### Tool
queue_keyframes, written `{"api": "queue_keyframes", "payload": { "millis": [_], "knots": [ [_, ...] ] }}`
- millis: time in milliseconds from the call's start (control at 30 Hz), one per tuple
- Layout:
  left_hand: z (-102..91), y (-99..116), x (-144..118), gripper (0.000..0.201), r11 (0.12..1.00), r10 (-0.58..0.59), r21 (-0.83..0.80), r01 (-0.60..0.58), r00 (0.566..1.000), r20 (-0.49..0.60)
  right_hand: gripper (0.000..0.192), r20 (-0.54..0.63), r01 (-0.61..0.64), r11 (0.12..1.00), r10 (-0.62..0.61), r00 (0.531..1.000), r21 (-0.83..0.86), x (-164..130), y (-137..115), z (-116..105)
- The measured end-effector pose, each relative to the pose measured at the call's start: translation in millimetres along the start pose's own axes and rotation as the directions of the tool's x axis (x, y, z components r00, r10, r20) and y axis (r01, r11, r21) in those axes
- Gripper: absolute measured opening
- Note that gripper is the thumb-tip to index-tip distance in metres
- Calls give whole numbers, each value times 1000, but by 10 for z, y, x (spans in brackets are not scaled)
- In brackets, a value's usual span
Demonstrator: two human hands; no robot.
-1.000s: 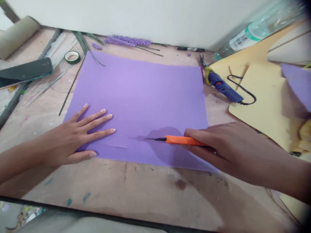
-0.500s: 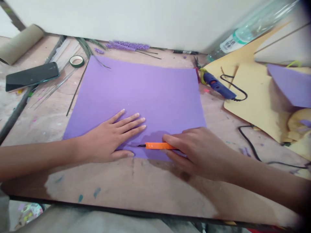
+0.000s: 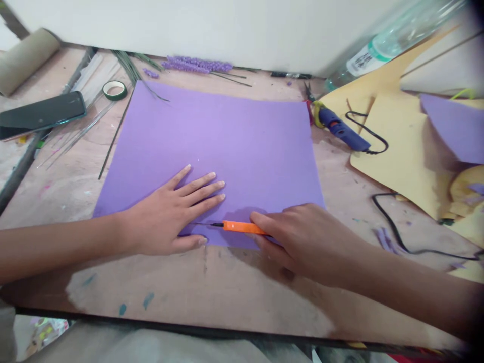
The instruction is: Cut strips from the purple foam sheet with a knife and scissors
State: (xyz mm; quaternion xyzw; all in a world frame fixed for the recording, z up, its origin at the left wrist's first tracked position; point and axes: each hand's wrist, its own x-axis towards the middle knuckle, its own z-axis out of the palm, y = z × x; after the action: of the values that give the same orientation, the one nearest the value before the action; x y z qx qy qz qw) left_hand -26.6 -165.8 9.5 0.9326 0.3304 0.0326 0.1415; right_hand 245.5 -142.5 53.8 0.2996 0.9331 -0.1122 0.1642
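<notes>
The wooden worktop (image 3: 170, 290) spreads under everything, stained and worn; if the point broke through, I think it could catch in a rough patch and jerk my tool off course. On it lies the purple craft sheet (image 3: 234, 131), flat in front of me, its near edge running beneath my hands. It looks thin and light, so I judge it could slide or pucker if I leaned on it too little.

My left hand (image 3: 170, 209) lies on the sheet close to that edge, fingers fanned and straight, thumb apart from them, gripping nothing. My right hand (image 3: 298, 232) is curled closed round an orange handle, thumb and forefinger foremost; how the tucked fingers sit, I cannot tell.

Beyond, a bundle of green stems (image 3: 126, 65) lies by the far left corner, one thin stem across the sheet; it might snag if I turned the sheet. Just beside the right edge, the blue corded tool (image 3: 344, 132) could be knocked by the same turn.

The orange-handled pointed tool (image 3: 242, 227) worries me most, for it aims straight at my left hand. Its fine tip (image 3: 199, 223) sits between my thumb and index finger; too hard a push, or a shifting sheet, could drive it into my skin. Whether it touches the sheet, I cannot tell
</notes>
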Motion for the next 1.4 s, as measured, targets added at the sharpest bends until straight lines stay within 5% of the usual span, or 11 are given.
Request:
{"api": "queue_keyframes", "payload": {
  "millis": [300,900,1100,1400],
  "knots": [
    [38,22,252,79,997,66,-37,-66,998,-20,11,45,43,999,-42,998,-16,-34,72,-26],
    [31,38,241,81,998,39,39,-41,999,31,19,-98,108,994,-109,989,-13,-217,413,155],
    [14,51,245,81,998,32,49,-34,999,42,20,-96,104,992,-110,989,-70,-371,518,65],
    [26,49,242,79,999,37,19,-38,999,22,21,-86,-30,987,17,996,-155,-736,726,106]
  ]
}}
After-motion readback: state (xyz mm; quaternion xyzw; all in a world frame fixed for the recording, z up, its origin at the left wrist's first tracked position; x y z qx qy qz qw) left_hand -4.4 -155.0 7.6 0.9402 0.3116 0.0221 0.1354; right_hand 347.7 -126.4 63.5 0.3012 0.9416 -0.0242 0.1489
